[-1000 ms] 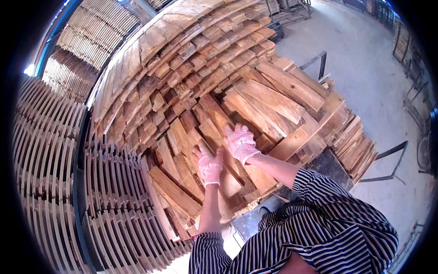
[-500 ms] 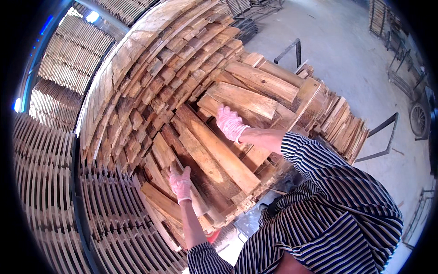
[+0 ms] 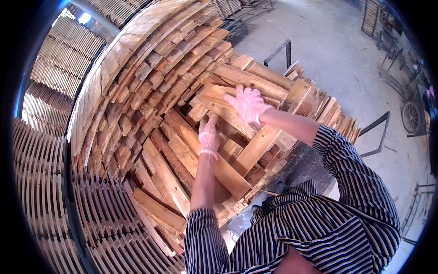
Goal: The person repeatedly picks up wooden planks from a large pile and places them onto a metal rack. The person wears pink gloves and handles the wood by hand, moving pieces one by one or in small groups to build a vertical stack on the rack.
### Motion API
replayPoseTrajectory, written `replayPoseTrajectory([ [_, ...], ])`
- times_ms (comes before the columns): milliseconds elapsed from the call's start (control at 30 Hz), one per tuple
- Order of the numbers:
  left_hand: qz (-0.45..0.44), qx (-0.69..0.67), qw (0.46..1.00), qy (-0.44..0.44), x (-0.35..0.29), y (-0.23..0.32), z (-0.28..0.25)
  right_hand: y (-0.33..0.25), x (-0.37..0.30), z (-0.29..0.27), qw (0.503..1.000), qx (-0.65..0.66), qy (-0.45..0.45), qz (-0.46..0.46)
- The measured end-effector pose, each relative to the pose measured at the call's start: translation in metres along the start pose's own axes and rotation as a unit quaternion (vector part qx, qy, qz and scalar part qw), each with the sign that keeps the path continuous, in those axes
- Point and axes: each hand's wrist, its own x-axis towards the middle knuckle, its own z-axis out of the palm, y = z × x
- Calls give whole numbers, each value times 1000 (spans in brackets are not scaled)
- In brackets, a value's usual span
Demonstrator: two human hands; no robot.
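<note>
Both my hands wear pink-and-white knitted gloves and reach into a stack of rough wooden boards. My right hand [image 3: 250, 105] lies with spread fingers on the upper boards, across a wooden board [image 3: 228, 111] that slants toward me. Left of it, my left hand [image 3: 208, 134] points away from me beside the end of a short wooden block [image 3: 197, 112]. Its thumb and fingers look slightly apart, though the fingertips are partly hidden among the wood. Beneath my left hand, a long board [image 3: 226, 172] slopes toward the stack's near edge. Another pale board [image 3: 256, 150] lies crosswise below my right hand.
A tall, stepped pile of boards [image 3: 137, 86] rises at the left and far side. Racks of stacked slats [image 3: 107, 214] stand farther left. Black metal frames [image 3: 378, 137] jut out at the right above the concrete floor [image 3: 328, 50]. A spoked wheel [image 3: 410, 117] stands at the far right.
My left hand has moved from the lower left boards to the right and farther away, close to my right hand. My right hand has shifted right onto the upper boards, which lie differently now.
</note>
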Motion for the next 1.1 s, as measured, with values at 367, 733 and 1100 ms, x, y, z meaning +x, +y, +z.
replayPoseTrajectory([
  [367, -38, 60, 996, -59, 71, -8, 42, 67, 29, 8, 950, 310, -6, -27],
  [733, 0, -263, 928, -264, -58, 24, 2, -34, -57, -58, 976, 182, -31, -118],
  [1100, 80, -228, 960, -141, -116, 29, -95, 4, 19, 66, 989, 33, 140, 38],
])
